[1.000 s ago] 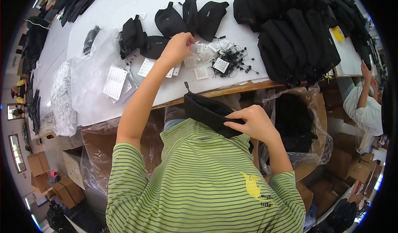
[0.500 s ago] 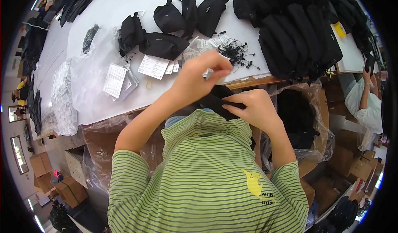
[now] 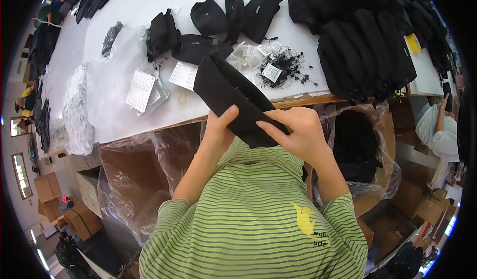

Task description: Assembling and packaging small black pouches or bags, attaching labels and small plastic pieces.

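Note:
Between my two hands is a black fabric pouch, tilted, with its long opening partly parted. My left hand grips its lower left side, thumb on top and the other fingers hidden beneath. At the right end my right hand pinches the edge between thumb and fingers. Just beyond the pouch lie white paper tags and a tangle of black tag strings, with one white tag on top. Several black pouches rest farther back on the white table.
A large pile of black pouches covers the table's right side. Printed white cards and clear plastic bags lie at left. Below the table edge stand plastic-lined cartons, one holding black goods. Another person's arm shows at far right.
My left hand has come down from above the table edge and taken hold of the pouch. The pouch has swung up into fuller view. A tag now shows on the string tangle.

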`<act>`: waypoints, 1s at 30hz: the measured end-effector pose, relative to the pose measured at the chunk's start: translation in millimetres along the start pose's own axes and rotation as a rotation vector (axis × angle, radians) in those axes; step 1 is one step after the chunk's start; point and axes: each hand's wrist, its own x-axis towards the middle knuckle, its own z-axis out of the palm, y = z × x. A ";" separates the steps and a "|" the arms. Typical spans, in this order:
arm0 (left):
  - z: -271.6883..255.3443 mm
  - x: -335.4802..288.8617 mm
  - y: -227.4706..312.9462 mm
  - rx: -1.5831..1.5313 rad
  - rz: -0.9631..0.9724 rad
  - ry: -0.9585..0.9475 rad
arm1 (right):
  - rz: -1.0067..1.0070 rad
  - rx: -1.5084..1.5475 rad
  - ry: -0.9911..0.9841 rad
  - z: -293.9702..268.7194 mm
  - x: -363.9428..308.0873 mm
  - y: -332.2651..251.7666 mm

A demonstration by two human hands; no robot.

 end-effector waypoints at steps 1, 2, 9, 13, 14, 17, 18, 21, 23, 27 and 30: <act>4.8 -0.1 2.2 -0.029 -0.065 0.008 | -0.001 0.002 -0.010 -0.2 -0.8 0.3; 8.4 1.7 4.3 -0.010 -0.052 0.015 | -0.005 -0.029 -0.053 -0.6 0.2 1.0; 14.6 4.5 6.3 0.028 -0.031 0.143 | 0.146 -0.066 0.015 12.3 -0.7 -0.2; 16.0 1.9 8.2 -0.011 -0.044 0.168 | 0.214 -0.013 0.031 9.7 -0.4 -5.7; 16.1 1.0 8.4 -0.021 -0.048 0.168 | 0.207 0.012 0.018 8.1 0.1 -7.4; 14.6 0.2 6.9 -0.024 -0.033 0.145 | 0.132 -0.004 -0.003 9.2 -1.9 -3.6; 13.9 0.0 6.2 -0.025 -0.033 0.147 | 0.062 -0.044 -0.009 9.7 -2.3 -1.4; 11.8 -1.0 5.0 0.032 -0.017 0.104 | 0.003 -0.067 -0.033 7.7 -0.2 -0.7; 11.6 -1.0 2.8 0.032 -0.019 0.105 | 0.003 -0.046 -0.034 7.0 1.7 -1.4; 20.1 1.4 6.5 -0.036 -0.043 0.245 | 0.182 0.166 0.122 20.1 -3.9 2.9; 17.7 3.6 16.5 -0.259 -0.072 0.317 | 0.365 0.273 0.348 31.3 -10.3 3.5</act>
